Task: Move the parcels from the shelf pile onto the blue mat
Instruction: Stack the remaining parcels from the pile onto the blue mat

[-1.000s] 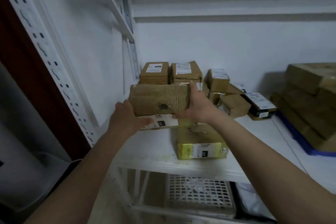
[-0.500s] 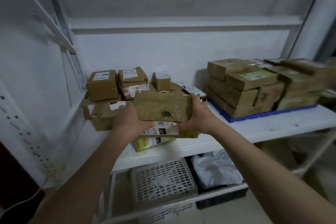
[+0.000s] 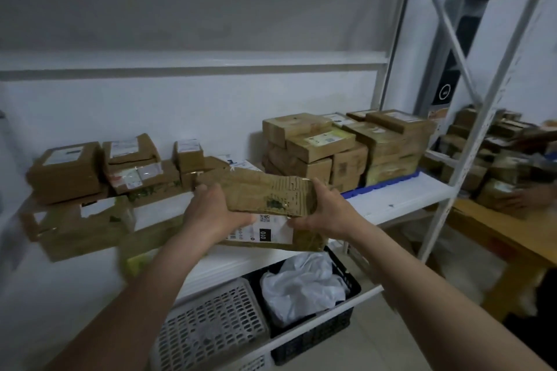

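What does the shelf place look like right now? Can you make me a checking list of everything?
Surface: white shelf, worn spots on top.
Job's things: loose parcels piled at the left; carried parcels, a torn brown one over a labelled one, held in front of the shelf; blue mat at the right, already stacked with boxes.
Clutter: white basket and black crate with a white bag below.
Grippers: left hand and right hand grip the carried parcels' ends.
Cables: nothing seen.
Surroundings: another person's hand on a parcel at a wooden table, right.
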